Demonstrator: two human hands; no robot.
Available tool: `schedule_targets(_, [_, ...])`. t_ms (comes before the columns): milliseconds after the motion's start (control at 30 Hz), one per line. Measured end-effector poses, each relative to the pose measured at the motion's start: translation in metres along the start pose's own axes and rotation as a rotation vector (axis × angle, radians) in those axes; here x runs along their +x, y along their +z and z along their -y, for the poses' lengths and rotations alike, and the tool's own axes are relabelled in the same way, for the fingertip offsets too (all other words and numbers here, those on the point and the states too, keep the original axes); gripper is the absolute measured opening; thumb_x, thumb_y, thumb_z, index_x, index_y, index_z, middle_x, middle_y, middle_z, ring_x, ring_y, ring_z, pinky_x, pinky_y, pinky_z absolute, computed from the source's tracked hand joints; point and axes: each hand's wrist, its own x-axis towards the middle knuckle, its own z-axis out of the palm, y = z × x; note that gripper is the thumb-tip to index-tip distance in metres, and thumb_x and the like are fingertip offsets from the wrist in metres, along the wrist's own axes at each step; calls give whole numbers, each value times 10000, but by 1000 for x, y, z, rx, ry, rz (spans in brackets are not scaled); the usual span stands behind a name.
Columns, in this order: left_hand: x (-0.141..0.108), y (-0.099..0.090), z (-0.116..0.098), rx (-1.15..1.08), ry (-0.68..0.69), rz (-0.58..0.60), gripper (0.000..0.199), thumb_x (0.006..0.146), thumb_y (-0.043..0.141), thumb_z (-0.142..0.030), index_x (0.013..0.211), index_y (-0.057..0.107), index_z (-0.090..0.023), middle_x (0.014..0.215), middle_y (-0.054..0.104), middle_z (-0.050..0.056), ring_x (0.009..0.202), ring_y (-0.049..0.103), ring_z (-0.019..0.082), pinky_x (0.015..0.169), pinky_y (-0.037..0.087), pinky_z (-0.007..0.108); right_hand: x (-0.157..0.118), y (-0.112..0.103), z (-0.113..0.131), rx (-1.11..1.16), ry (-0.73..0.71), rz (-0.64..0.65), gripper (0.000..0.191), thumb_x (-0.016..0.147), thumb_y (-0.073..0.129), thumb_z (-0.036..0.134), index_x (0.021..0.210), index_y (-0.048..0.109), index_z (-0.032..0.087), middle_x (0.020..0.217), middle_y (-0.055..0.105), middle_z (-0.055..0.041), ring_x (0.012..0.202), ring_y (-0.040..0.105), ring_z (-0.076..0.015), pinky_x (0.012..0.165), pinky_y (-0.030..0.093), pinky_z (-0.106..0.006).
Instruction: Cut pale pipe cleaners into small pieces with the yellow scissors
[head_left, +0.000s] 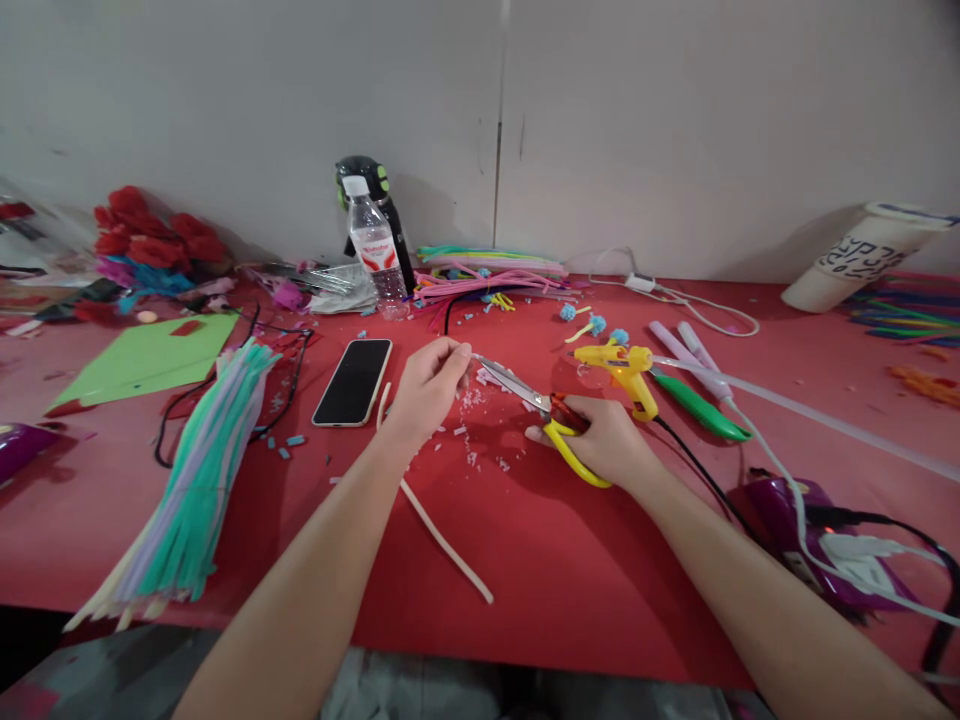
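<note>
My right hand (604,440) grips scissors (517,384) with yellow and red handles, their blades pointing up and left. The blade tips meet the fingertips of my left hand (431,385), whose thumb and forefinger are pinched together. A tiny pale bit shows at that pinch, too small to name. Below the blades lie lilac clippings (472,400) and fine fluff on the red table. One cream pipe cleaner (446,540) runs under my left wrist toward the front edge. A black-screened phone (352,383) lies left of my left hand.
Mint, lilac and cream pipe cleaners (191,490) lie bundled at left beside a green sheet (150,358). A water bottle (375,250) stands behind. A yellow glue gun (619,372), small blue pompom pieces (597,325), a purple device (817,540) and cables are at right, with a cup (862,255) beyond.
</note>
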Motion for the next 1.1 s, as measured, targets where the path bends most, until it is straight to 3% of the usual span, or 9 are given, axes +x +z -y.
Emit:
schedule_targets(733, [-1, 3, 2, -23, -3, 19, 279, 911, 521, -378, 713, 547, -182, 610, 543, -8, 561, 486, 110, 573, 390, 249, 1, 1, -5, 17, -25, 16, 553, 688, 667, 677, 606, 411, 194, 579, 330, 46, 554, 269, -96, 466, 244, -232])
schedule_targets(1100, [-1, 1, -2, -15, -16, 5, 293, 922, 520, -359, 692, 535, -179, 598, 533, -17, 555, 475, 102, 570, 378, 250, 1, 1, -3, -12, -13, -12, 582, 662, 720, 633, 595, 340, 197, 564, 296, 55, 552, 254, -89, 460, 224, -222])
